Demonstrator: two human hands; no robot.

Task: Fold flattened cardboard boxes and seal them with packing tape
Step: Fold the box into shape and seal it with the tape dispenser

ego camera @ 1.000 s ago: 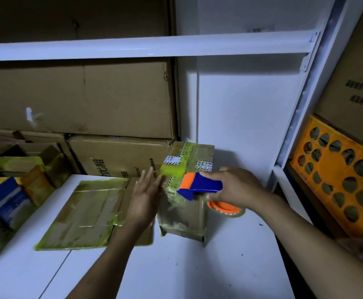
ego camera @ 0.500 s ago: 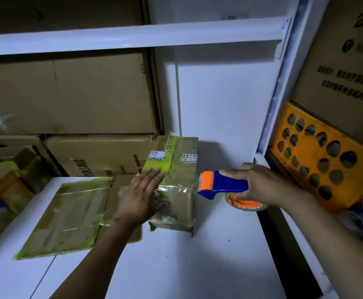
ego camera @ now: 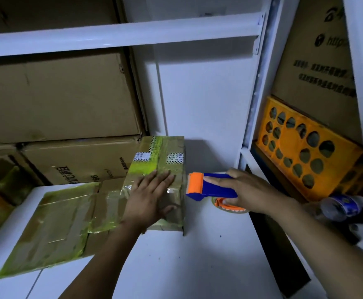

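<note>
The folded cardboard box (ego camera: pixel 165 169) stands on the white table (ego camera: pixel 176 266), near the back wall; its top is covered with yellowish tape. The left hand (ego camera: pixel 149 197) lies flat on the box top, the fingers straight and spread a little; the right hand (ego camera: pixel 247 190) grips the blue and orange tape dispenser (ego camera: pixel 208 186) just beside the right edge of the box; the two hands are apart. A flattened box (ego camera: pixel 53 229) lies to the left on the table; an orange crate (ego camera: pixel 305 152) leans at the right.
</note>
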